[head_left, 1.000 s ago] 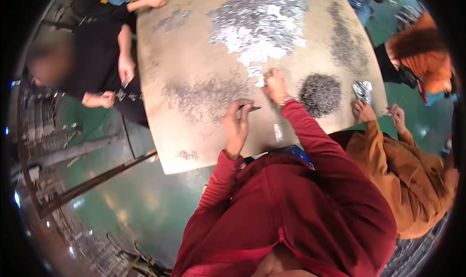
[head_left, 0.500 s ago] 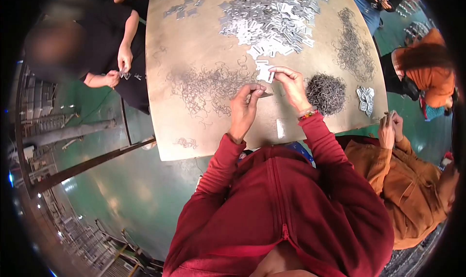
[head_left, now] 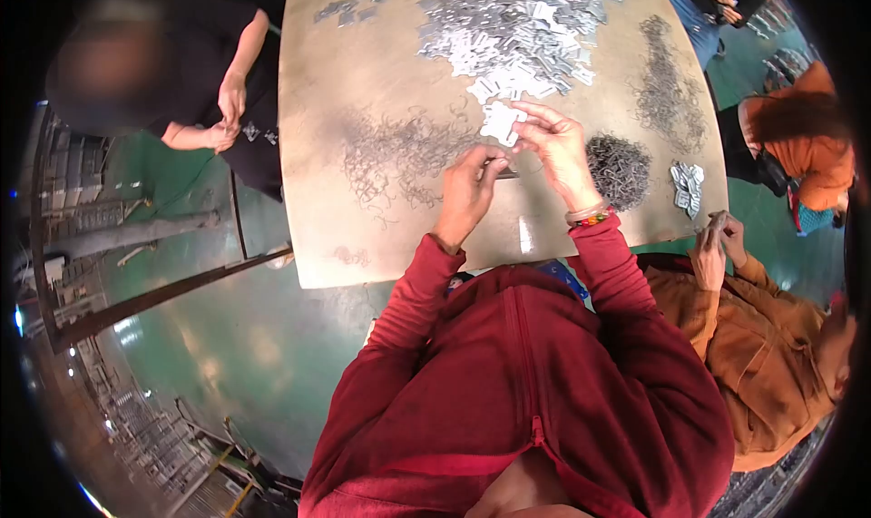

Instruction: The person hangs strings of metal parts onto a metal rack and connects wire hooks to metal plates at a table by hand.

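Observation:
In the head view, my right hand (head_left: pixel 561 155) pinches a small flat metal plate (head_left: pixel 499 123) with cut-outs between thumb and fingers. Just below and to the left, my left hand (head_left: pixel 467 191) has thumb and fingertips pressed together. Whatever it holds is too small to make out; a thin dark piece (head_left: pixel 510 175) shows beside its fingertips. Beyond the plate spreads a large heap of similar metal plates (head_left: pixel 517 37). Loose wire hooks (head_left: pixel 390 160) lie left of my left hand, and a dense pile of dark hooks (head_left: pixel 619 171) sits right of my right wrist.
A small stack of plates (head_left: pixel 687 190) lies near the right edge of the table (head_left: pixel 363 255). More scattered hooks (head_left: pixel 670 87) are at the far right. Co-workers' hands are at the left (head_left: pixel 229 119) and right (head_left: pixel 717 246) edges.
My right hand has lifted the plate slightly toward me and turned it, showing its broad face. My left hand has come closer to it, fingers still pinched.

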The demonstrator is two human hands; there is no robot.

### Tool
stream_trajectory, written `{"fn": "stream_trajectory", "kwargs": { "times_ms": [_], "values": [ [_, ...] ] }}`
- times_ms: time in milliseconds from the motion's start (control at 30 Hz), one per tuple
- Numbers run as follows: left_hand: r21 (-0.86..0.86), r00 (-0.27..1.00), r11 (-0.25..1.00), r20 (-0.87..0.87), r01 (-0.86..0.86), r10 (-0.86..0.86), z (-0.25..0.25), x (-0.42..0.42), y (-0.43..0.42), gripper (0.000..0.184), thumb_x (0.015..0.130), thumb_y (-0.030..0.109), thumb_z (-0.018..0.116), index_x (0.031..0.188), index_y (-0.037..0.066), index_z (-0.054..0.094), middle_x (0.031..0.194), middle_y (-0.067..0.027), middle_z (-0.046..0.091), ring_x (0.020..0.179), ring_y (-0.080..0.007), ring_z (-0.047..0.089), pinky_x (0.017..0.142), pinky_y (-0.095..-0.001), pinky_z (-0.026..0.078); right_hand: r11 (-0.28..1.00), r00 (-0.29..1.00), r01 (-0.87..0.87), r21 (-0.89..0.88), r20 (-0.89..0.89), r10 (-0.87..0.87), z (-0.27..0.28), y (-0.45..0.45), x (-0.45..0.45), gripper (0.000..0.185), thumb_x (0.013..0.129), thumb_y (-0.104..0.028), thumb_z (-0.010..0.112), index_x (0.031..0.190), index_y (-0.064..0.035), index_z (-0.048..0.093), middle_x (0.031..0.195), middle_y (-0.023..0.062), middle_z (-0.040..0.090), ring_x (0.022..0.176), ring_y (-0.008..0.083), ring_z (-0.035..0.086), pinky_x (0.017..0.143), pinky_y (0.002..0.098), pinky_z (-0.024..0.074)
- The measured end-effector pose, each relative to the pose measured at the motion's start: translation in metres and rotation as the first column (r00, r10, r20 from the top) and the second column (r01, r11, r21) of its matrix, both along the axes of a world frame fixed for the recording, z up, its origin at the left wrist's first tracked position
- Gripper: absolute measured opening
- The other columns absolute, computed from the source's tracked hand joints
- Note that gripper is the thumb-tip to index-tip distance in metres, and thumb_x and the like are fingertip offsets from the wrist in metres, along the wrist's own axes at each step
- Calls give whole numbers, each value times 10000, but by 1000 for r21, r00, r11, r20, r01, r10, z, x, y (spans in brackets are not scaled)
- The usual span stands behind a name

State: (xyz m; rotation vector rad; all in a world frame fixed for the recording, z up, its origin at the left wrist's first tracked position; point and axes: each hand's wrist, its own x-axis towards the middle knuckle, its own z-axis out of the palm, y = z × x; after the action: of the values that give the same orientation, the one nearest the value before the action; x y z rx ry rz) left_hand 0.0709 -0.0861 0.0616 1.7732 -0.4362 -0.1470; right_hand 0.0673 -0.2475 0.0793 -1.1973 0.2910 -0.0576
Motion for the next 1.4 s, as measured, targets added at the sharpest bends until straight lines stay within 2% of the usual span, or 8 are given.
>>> {"fn": "stream_trajectory", "kwargs": {
  "times_ms": [333, 567, 733, 867, 1033, 1167, 1300, 1400],
  "values": [
    [121, 989, 992, 150, -24, 5, -11, -8, 7, 117, 816, 56, 627, 929, 32, 608, 874, -102, 646, 788, -226, 619, 705, -307, 482, 969, 994, 43, 243, -110, -16, -19, 4, -6, 305, 827, 27, 584, 1131, 53, 564, 897, 104, 638, 773, 142, 607, 655, 257, 510],
    [-39, 966, 966, 29, -257, 258, -28, 18, 30, 257, 774, 111, 677, 1020, 60, 625, 949, -121, 620, 854, -266, 600, 722, -331, 475, 988, 982, 154, -5, 114, -153, 9, 11, 1, 264, 796, 68, 611, 1060, 53, 606, 900, 104, 630, 783, 162, 609, 685, 292, 529],
    [440, 985, 894, 96, 84, -140, -109, 32, 49, 148, 766, 116, 630, 902, 82, 677, 878, -107, 604, 792, -290, 581, 708, -363, 485, 977, 961, 209, 33, 177, -212, 6, -7, 12, 255, 796, 77, 606, 1050, 69, 603, 914, 113, 625, 783, 167, 611, 704, 303, 540],
    [694, 832, 715, 343, 88, -436, -143, 22, 38, 83, 780, 129, 563, 799, 72, 621, 891, -89, 552, 953, -261, 517, 791, -360, 455, 973, 967, 228, 43, 104, -232, 3, -20, 8, 255, 799, 74, 602, 1055, 70, 597, 941, 120, 631, 797, 167, 616, 708, 303, 544],
    [756, 791, 654, 404, -7, -459, -146, 22, 44, 96, 811, 94, 522, 888, 43, 549, 923, -126, 539, 938, -277, 522, 769, -373, 460, 960, 956, 275, 52, 92, -279, 0, -21, 1, 248, 801, 75, 597, 1049, 59, 602, 951, 122, 636, 799, 167, 617, 699, 302, 540],
    [653, 951, 755, 262, -51, -163, -117, 44, 51, 103, 856, 75, 470, 937, 15, 494, 957, -157, 521, 919, -296, 536, 731, -387, 469, 956, 952, 287, 56, 98, -291, -1, -21, -4, 236, 807, 66, 594, 1042, 53, 606, 935, 117, 637, 787, 161, 614, 694, 298, 534],
    [281, 999, 959, -3, -40, 43, -16, 66, 37, 154, 871, 81, 528, 971, -26, 575, 815, -154, 568, 610, -219, 585, 581, -333, 496, 965, 961, 259, 45, 87, -262, -5, -13, -3, 238, 804, 65, 601, 1042, 53, 607, 918, 113, 639, 778, 160, 611, 694, 289, 532],
    [-164, 954, 986, -296, -17, -33, 40, 65, 19, 175, 878, 90, 578, 967, -58, 606, 824, -86, 629, 655, -128, 583, 609, -260, 485, 967, 964, 251, 33, 84, -253, -5, -3, -4, 252, 789, 73, 619, 1040, 56, 607, 909, 110, 639, 755, 161, 611, 685, 279, 526]
  ]
}}
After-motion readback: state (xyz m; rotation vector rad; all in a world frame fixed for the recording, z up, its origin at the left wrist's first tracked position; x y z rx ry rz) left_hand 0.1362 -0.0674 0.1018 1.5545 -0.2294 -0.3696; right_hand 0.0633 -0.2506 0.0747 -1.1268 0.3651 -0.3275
